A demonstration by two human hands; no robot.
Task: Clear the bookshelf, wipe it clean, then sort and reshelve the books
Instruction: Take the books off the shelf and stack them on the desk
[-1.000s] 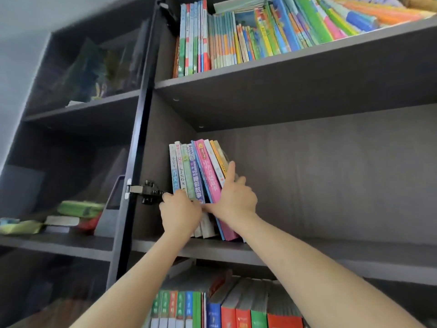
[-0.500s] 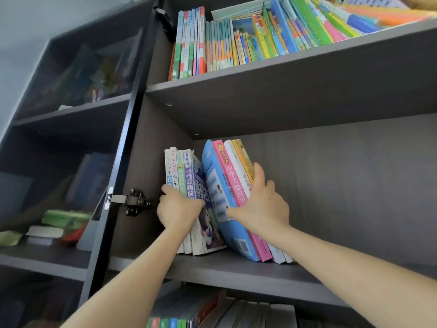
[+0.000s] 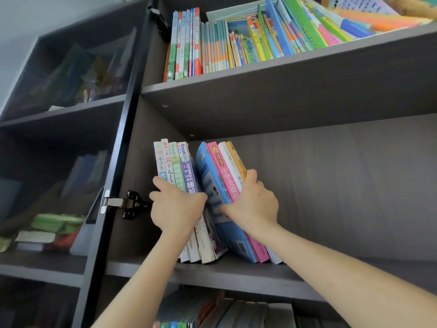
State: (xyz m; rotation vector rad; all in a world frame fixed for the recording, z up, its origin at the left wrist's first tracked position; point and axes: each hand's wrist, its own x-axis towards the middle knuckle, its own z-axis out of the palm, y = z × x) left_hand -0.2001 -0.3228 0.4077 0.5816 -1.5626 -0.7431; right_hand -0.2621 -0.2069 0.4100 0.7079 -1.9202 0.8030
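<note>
Far left, the left hand [image 3: 176, 209] curls round the upright four-book bundle [image 3: 176, 166] by the side wall. A gap, then the right hand [image 3: 253, 204] clamps the blue-and-pink bundle [image 3: 212, 176], which leans right, thumb on the blue cover. Both bundles stand on the middle shelf [image 3: 248, 275]. Best play, I'd say: tip the leaners upright, squeeze the bundles together, bottoms flush.

The left hand [image 3: 176, 209] covers the upright books [image 3: 173, 159] low down. The right hand [image 3: 253, 204] covers the leaning books [image 3: 220, 166] (titles partly hidden).
</note>
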